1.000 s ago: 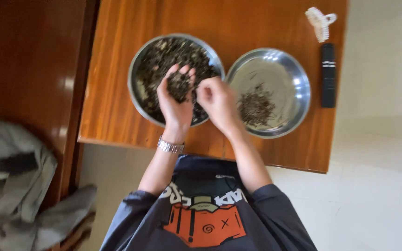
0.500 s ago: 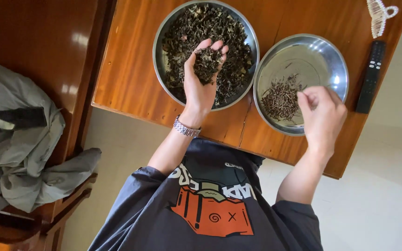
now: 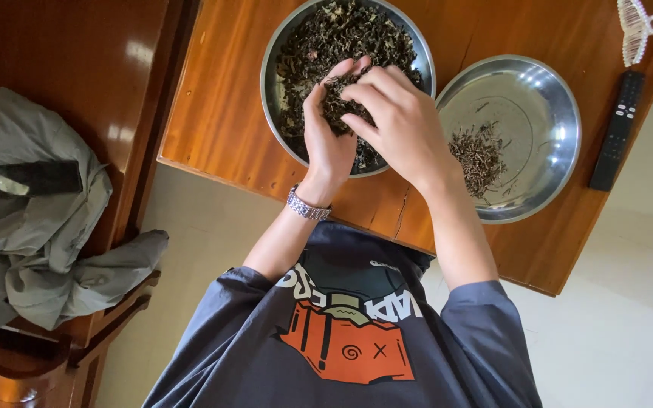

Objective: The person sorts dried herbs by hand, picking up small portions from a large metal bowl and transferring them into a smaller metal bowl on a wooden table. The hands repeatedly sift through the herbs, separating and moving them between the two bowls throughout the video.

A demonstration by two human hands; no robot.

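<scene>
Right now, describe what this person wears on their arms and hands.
Both forearms are bare. The left hand carries a silver metal link wristwatch at the wrist; the right hand shows nothing on its wrist, and no rings or gloves are visible. Short dark grey T-shirt sleeves cover the upper arms, and the shirt front has an orange and white graphic.

Far rim of the leaf bowl (image 3: 273, 83) cut off by the top edge. Right hand (image 3: 402, 125) covers the left hand (image 3: 328, 143) palm, so what sits in the cupped palm is mostly hidden (only dark leaf bits show between the fingers). Hair clip (image 3: 636, 26) clipped at the top edge. Grey cloth (image 3: 32, 234) runs off the left edge. Buttons on the remote (image 3: 617, 132) too small to tell.
</scene>
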